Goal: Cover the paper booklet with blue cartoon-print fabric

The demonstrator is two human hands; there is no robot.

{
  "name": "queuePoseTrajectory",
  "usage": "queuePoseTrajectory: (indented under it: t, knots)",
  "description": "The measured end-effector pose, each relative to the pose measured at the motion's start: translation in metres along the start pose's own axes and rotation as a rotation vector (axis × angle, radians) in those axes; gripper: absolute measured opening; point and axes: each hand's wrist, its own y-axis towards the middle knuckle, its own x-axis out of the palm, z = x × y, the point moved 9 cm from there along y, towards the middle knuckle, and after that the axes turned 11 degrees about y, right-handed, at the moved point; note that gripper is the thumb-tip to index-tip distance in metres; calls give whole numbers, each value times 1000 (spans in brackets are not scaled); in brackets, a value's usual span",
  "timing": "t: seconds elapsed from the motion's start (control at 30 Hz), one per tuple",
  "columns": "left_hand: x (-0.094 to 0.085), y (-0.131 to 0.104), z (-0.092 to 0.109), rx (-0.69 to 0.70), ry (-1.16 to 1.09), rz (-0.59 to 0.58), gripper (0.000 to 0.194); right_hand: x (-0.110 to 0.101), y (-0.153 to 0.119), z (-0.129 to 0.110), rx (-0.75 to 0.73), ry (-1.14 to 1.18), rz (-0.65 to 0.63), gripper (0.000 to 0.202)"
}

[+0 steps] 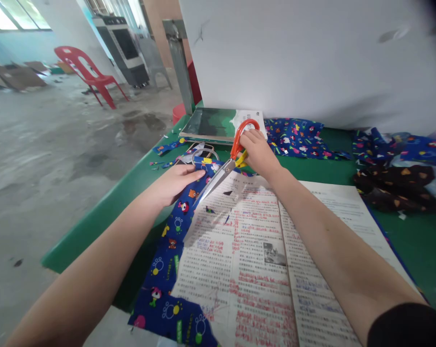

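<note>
Over the green table, right hand curled around scissors, left hand against blue printed cloth, its grip unclear

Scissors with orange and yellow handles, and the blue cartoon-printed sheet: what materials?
Scissors with orange and yellow handles: blades probably polished steel, silvery; handles likely smooth plastic, solid bright colours. Blue cartoon-printed sheet: perhaps thin cloth, matte-looking; coating uncertain.

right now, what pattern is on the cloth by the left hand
Colourful cartoon animals and paw prints on blue cloth, seen best in the head view.
</note>
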Motion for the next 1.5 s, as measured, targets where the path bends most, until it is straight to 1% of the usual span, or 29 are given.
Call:
queuePoseTrajectory:
  t: [0.13,0.27,0.43,0.53,0.6,0.77,0.9,1.07,1.23,1.37,1.43,1.5]
  knots:
    - [-5,2,-2,-27,-19,29,11,6,-1,-3,-33,-60,-124,9]
    - [-9,6,-6,-29,-20,38,9,9,-5,-3,-49,-124,-181,14]
    - [-15,9,-7,6,36,63,16,7,-9,0,-33,-148,-175,25]
    - [-16,10,-9,-8,27,55,16,3,-10,2,-30,-169,-166,28]
    - [-15,10,-10,-16,20,49,15,1,-11,5,-19,-196,-163,27]
    - [-16,8,-6,3,61,91,17,-5,-13,11,33,-223,-139,23]
    - [-15,7,-8,-38,22,86,20,-6,-14,12,48,-230,-155,23]
    - [-14,4,-7,-63,-7,80,22,-3,-12,8,15,-286,-179,23]
    - [-10,1,-5,-53,11,62,16,-2,-6,0,-6,-241,-162,24]
    - [-8,1,-3,-26,15,53,17,0,-2,-11,-57,-214,-156,19]
    - [-9,2,-2,-3,44,62,19,1,-1,-15,-73,-204,-160,15]
    - [-10,2,0,24,88,63,20,2,0,-18,-78,-186,-162,17]
